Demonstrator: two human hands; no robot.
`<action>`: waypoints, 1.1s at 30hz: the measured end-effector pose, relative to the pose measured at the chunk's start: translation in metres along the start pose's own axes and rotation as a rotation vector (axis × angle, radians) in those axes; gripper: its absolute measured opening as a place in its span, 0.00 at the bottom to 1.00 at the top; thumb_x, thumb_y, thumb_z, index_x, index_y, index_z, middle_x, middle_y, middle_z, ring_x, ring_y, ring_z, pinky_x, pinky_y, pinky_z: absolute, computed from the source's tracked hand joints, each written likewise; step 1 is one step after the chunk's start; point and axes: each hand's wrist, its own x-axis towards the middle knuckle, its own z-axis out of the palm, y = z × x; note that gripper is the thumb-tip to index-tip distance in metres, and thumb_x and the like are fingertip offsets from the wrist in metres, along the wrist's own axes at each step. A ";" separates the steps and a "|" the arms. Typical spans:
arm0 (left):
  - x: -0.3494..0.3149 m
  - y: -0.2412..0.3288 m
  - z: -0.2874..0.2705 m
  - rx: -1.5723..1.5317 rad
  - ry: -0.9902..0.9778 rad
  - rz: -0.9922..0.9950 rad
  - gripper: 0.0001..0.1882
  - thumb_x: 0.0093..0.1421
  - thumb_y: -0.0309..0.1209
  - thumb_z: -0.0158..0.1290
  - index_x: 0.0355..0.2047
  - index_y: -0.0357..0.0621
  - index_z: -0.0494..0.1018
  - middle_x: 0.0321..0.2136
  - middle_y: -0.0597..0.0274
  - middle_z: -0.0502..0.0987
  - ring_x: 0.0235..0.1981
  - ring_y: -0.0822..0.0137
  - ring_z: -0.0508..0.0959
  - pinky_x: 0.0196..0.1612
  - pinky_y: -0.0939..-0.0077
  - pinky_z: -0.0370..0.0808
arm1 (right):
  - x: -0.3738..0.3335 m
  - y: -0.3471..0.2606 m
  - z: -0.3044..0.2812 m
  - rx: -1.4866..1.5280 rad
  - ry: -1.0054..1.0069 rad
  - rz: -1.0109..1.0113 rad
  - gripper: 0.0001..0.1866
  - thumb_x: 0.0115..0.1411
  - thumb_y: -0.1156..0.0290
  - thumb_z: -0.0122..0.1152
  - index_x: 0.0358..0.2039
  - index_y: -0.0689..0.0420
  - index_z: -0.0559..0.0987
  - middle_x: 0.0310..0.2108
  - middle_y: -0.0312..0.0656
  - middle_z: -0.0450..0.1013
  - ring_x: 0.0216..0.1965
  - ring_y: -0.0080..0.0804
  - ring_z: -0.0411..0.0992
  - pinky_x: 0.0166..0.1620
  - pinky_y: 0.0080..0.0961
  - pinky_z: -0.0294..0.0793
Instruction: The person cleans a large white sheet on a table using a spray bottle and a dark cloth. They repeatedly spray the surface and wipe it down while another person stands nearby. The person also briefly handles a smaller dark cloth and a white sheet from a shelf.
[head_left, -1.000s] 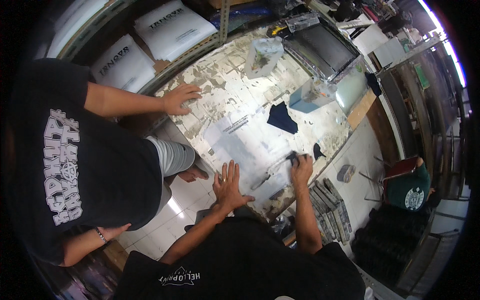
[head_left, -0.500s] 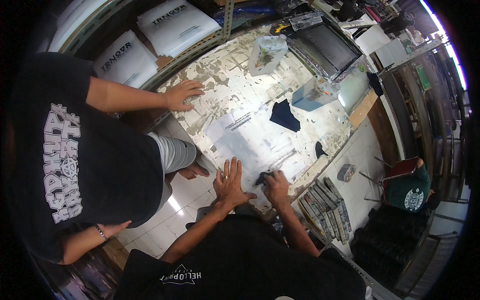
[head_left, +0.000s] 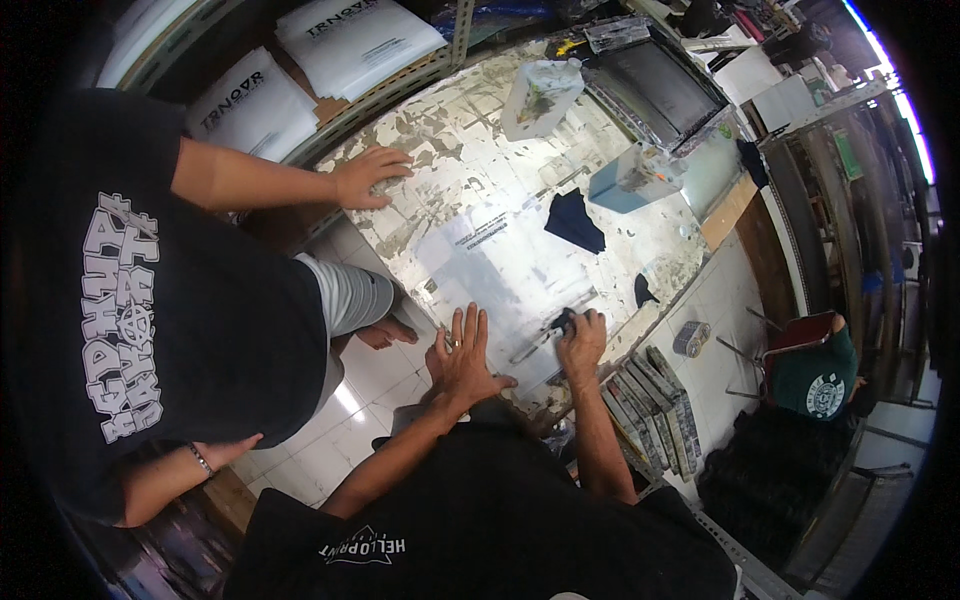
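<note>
A translucent plastic bag (head_left: pixel 470 275) with small dark print lies flat on the paint-worn table (head_left: pixel 430 140). My left hand (head_left: pixel 462 365) presses on its near edge, fingers spread, a ring on one finger. My right hand (head_left: pixel 582 345) is closed on a bunched black rag (head_left: pixel 562 319), which touches the bag near its right side. Dark smears show on the plastic beside the rag. Beyond my right hand lies a navy cloth piece (head_left: pixel 575 222), and a smaller black scrap (head_left: pixel 645 291) rests by the table's right edge.
A co-worker's hand (head_left: pixel 372 177) rests on the table's left edge. Farther back stand a cut clear jug (head_left: pixel 540 98), a container with bluish liquid (head_left: pixel 622 188) and a framed screen (head_left: pixel 665 85). Printed bags (head_left: pixel 360 45) fill the left shelf; stacked frames (head_left: pixel 655 410) stand at right.
My right hand has moved the rag right and slightly away from me across the bag. My left hand stays spread in nearly the same place.
</note>
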 end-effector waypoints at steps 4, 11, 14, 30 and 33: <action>0.001 0.000 -0.002 -0.019 -0.010 0.000 0.76 0.33 0.62 0.73 0.74 0.38 0.44 0.75 0.45 0.42 0.76 0.44 0.40 0.70 0.35 0.34 | -0.040 -0.021 0.006 0.140 -0.028 -0.074 0.09 0.48 0.81 0.62 0.32 0.60 0.80 0.32 0.52 0.70 0.35 0.55 0.70 0.38 0.46 0.70; 0.000 0.000 -0.001 -0.023 -0.002 0.008 0.76 0.32 0.61 0.73 0.74 0.37 0.44 0.75 0.45 0.42 0.76 0.44 0.40 0.70 0.34 0.35 | -0.004 0.000 -0.003 0.026 0.030 0.063 0.10 0.45 0.81 0.62 0.31 0.61 0.81 0.32 0.51 0.70 0.36 0.53 0.69 0.38 0.47 0.69; 0.001 -0.001 -0.001 -0.020 -0.012 -0.004 0.77 0.32 0.61 0.73 0.74 0.37 0.44 0.75 0.45 0.42 0.76 0.44 0.40 0.70 0.34 0.35 | -0.039 -0.023 -0.001 0.128 -0.037 -0.071 0.13 0.41 0.78 0.65 0.32 0.58 0.81 0.31 0.50 0.69 0.35 0.53 0.69 0.35 0.47 0.69; 0.000 0.003 -0.004 0.022 -0.020 0.005 0.76 0.35 0.62 0.72 0.74 0.36 0.42 0.75 0.45 0.41 0.76 0.45 0.38 0.70 0.34 0.36 | -0.004 -0.005 -0.009 -0.009 -0.022 0.080 0.09 0.47 0.80 0.63 0.32 0.61 0.80 0.33 0.51 0.71 0.35 0.54 0.69 0.39 0.46 0.71; 0.002 0.010 -0.017 0.057 -0.099 -0.051 0.73 0.39 0.59 0.72 0.74 0.36 0.41 0.76 0.47 0.41 0.76 0.47 0.38 0.71 0.38 0.40 | -0.015 -0.024 -0.015 0.096 -0.018 0.031 0.09 0.47 0.80 0.64 0.32 0.60 0.81 0.33 0.50 0.71 0.36 0.53 0.70 0.39 0.46 0.71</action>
